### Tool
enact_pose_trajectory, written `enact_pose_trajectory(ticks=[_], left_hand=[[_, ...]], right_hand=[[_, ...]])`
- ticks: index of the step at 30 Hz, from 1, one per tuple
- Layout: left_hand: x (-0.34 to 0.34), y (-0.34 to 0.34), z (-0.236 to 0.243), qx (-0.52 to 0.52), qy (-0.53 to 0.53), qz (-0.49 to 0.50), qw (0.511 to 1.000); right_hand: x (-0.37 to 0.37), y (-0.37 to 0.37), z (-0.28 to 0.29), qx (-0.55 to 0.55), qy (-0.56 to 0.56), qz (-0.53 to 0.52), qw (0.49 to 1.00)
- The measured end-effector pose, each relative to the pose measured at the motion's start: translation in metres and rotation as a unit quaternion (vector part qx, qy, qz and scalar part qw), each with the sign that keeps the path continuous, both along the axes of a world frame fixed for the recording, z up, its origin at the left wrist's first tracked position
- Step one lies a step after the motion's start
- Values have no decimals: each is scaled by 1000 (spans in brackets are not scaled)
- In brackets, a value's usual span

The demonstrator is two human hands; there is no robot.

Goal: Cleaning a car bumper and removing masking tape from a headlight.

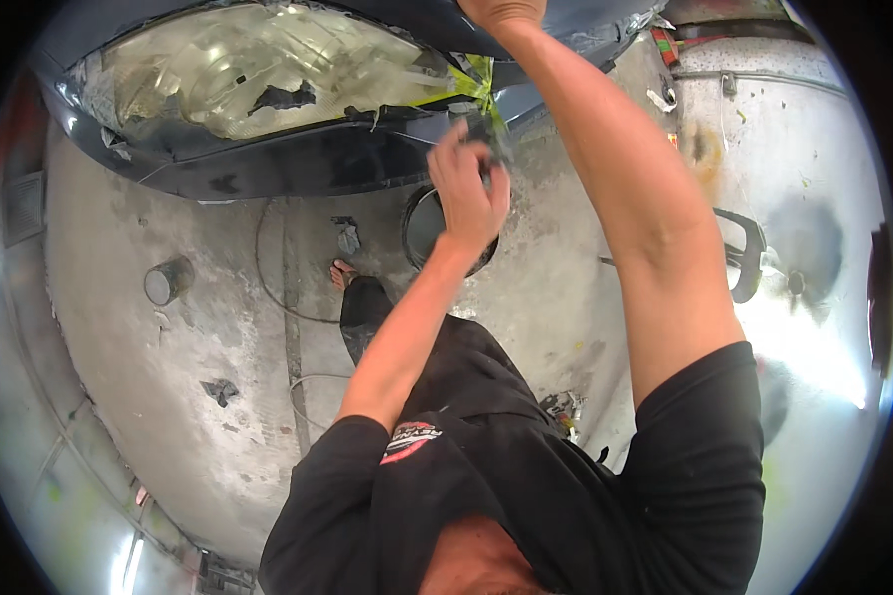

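Note:
A dark car body panel (298,178) curves across the top, with a cloudy, yellowish headlight (298,74) set in it. Torn film and tape scraps ring the lamp's edge. Strips of yellow-green tape (478,81) cross at the lamp's right corner. Just below that tape is my left hand (469,188), its fingers bent and partly smeared by motion around something dark and greyish that I cannot make out. My right hand (506,10) reaches up to the dark bodywork above the lamp; the top edge of the picture cuts off its fingers.
A round black bucket (419,230) stands on the concrete floor under my left hand. Further left are a can (169,281) and a crumpled dark scrap (219,392). A hose (260,253) loops over the floor. At right, a dark curved frame (751,258) is near the pale wall.

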State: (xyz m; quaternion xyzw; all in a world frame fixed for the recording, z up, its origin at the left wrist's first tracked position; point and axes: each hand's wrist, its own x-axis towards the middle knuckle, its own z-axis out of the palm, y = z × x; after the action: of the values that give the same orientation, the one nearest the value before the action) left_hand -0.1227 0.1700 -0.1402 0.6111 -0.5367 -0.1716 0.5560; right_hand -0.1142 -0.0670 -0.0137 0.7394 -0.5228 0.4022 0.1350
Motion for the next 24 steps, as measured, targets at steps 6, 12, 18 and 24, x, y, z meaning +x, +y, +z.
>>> enact_pose_trajectory(ticks=[6,12,18,24], left_hand=[[-2,-94,48,84,227,89,966],[0,-101,41,221,126,45,966],[5,-109,25,135,263,3,955],[6,-109,39,162,576,25,801]], right_hand=[[2,2,0,-14,-11,-22,1000],[0,1,1,-10,-7,-15,1000],[1,1,1,-4,-9,-4,1000],[0,-1,0,-9,-3,-11,1000]])
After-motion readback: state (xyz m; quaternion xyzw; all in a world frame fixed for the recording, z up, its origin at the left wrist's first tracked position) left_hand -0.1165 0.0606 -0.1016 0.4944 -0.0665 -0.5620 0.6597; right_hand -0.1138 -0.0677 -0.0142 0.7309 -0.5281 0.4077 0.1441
